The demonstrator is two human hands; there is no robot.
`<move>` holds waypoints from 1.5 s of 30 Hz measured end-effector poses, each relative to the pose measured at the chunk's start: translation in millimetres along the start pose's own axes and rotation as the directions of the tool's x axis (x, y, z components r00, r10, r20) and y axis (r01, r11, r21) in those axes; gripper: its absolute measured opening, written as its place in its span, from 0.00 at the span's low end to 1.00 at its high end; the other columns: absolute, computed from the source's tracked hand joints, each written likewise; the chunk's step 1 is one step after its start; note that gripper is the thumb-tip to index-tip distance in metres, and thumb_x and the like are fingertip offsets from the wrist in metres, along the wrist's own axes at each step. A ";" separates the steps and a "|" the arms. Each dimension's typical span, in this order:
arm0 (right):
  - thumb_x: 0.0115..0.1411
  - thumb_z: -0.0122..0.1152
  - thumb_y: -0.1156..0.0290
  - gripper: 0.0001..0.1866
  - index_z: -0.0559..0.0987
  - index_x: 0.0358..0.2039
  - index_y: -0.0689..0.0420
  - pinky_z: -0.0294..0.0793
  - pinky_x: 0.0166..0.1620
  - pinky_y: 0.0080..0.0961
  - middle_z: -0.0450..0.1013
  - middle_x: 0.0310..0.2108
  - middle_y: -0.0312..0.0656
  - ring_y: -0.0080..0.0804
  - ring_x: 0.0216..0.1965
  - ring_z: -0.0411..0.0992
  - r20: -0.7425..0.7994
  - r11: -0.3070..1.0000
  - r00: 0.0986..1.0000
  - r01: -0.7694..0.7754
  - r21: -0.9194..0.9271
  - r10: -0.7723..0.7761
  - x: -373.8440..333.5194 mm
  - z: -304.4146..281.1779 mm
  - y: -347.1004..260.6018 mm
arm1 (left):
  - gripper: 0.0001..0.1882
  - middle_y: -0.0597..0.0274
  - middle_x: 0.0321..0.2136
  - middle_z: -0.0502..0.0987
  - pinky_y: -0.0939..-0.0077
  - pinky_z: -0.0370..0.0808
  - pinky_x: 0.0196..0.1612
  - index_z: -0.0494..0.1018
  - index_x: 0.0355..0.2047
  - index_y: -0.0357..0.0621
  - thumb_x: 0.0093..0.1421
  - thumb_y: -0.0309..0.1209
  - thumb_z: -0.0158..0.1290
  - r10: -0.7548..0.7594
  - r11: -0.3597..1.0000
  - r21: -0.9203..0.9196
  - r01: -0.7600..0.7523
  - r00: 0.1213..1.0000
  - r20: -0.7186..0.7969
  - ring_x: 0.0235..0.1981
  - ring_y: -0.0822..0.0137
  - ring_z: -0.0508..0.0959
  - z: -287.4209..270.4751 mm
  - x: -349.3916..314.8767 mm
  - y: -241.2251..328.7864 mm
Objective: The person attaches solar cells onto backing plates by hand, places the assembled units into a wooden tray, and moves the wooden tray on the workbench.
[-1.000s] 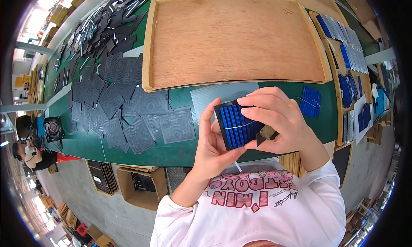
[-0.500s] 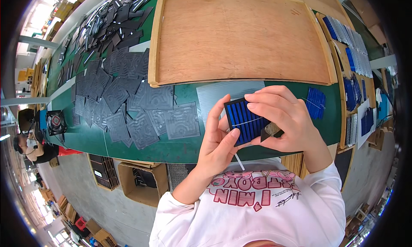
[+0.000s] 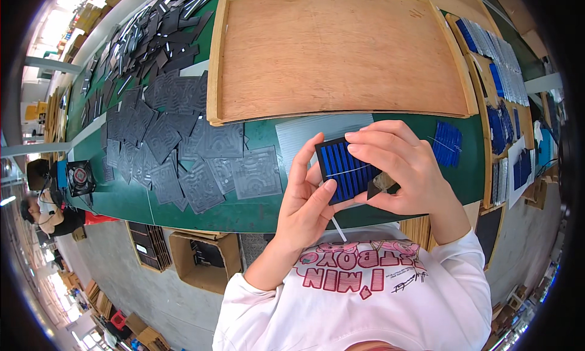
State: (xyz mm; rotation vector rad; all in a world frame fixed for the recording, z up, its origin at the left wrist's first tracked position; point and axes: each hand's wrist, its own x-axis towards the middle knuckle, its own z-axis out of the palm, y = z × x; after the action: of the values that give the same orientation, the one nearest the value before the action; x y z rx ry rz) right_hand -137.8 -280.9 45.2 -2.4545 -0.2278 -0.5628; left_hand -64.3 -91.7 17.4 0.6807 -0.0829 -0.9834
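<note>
A small blue striped solar panel [image 3: 342, 175] with a dark border is held tilted above the table's near edge. My left hand [image 3: 303, 214] grips its left side, thumb on the face. My right hand [image 3: 407, 168] grips the right side, fingers over the top edge and thumb below. By the right thumb shows a brownish, shiny bit [image 3: 382, 181] with a dark pointed corner, too covered to name. A thin white stick [image 3: 339, 229] pokes out beneath the hands. Behind them lies a grey ribbed sheet [image 3: 295, 134]. A bundle of blue strips [image 3: 446, 145] rests to the right.
A shallow wooden tray [image 3: 341, 52] stands at the back of the green table [image 3: 256, 209]. Dark patterned square plates [image 3: 257, 173] and a heap of black strips [image 3: 173, 37] spread leftward. At right, a wooden board [image 3: 481, 128] bears blue and silver strips. A cardboard box [image 3: 207, 281] is on the floor.
Both hands keep hold of the solar panel, which has shifted very slightly left and tilted a little. The left thumb has slid slightly up and left on its face.
</note>
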 end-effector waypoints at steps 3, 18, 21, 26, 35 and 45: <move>0.33 0.76 0.68 0.40 0.76 0.54 0.50 0.81 0.36 0.29 0.74 0.52 0.37 0.41 0.50 0.73 -0.005 1.000 1.000 -0.001 0.009 0.001 -0.4 -0.3 -0.1 | 0.36 0.44 0.59 0.65 0.51 0.79 0.54 0.41 0.71 0.51 0.66 0.16 0.37 -0.003 1.000 -0.002 0.003 1.000 0.009 0.57 0.49 0.73 0.3 0.1 0.2; 0.46 0.74 0.77 0.37 0.70 0.58 0.55 0.69 0.55 0.26 0.69 0.56 0.37 0.30 0.51 0.68 0.056 0.616 0.838 -0.442 0.652 0.542 -12.0 24.9 4.8 | 0.35 0.42 0.60 0.64 0.43 0.75 0.56 0.40 0.71 0.52 0.67 0.17 0.37 0.033 0.996 0.089 -0.031 0.999 -0.027 0.60 0.44 0.70 4.3 3.5 -3.6; 0.48 0.73 0.77 0.37 0.68 0.60 0.57 0.69 0.56 0.25 0.67 0.60 0.44 0.30 0.56 0.67 0.096 0.580 0.847 -0.435 0.688 0.522 -9.7 18.5 5.8 | 0.35 0.42 0.60 0.64 0.44 0.75 0.56 0.40 0.71 0.52 0.67 0.17 0.37 0.032 0.996 0.084 -0.029 0.999 -0.036 0.59 0.43 0.70 4.8 3.6 -3.4; 0.49 0.73 0.76 0.35 0.69 0.58 0.57 0.71 0.47 0.16 0.69 0.58 0.40 0.24 0.50 0.68 0.122 0.507 0.813 -0.463 0.727 0.569 -9.5 15.6 6.5 | 0.38 0.41 0.59 0.65 0.44 0.75 0.56 0.40 0.71 0.51 0.65 0.16 0.41 0.047 0.998 0.042 -0.046 0.999 -0.020 0.59 0.44 0.71 3.3 4.8 -5.7; 0.47 0.71 0.82 0.34 0.71 0.56 0.53 0.74 0.33 0.11 0.69 0.56 0.34 0.24 0.49 0.67 0.160 0.460 0.786 -0.499 0.734 0.597 -6.9 12.5 0.9 | 0.42 0.47 0.57 0.69 0.71 0.76 0.55 0.45 0.69 0.44 0.59 0.08 0.49 0.161 0.964 0.219 -0.148 0.986 -0.041 0.56 0.61 0.74 -4.5 7.2 -12.9; 0.47 0.71 0.82 0.34 0.71 0.57 0.55 0.67 0.27 0.05 0.69 0.58 0.38 0.18 0.49 0.67 0.093 0.518 0.798 -0.470 0.714 0.595 -8.2 17.8 2.5 | 0.41 0.48 0.55 0.71 0.77 0.75 0.52 0.47 0.69 0.43 0.59 0.09 0.50 0.201 0.950 0.252 -0.183 0.978 -0.049 0.54 0.65 0.75 -6.9 7.3 -13.5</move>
State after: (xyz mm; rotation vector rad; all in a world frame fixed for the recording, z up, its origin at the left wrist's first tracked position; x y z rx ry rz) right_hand -138.3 -272.5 27.3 -1.5585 0.3427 -0.3001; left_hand -67.6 -99.0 2.6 0.9195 -0.2055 -0.7656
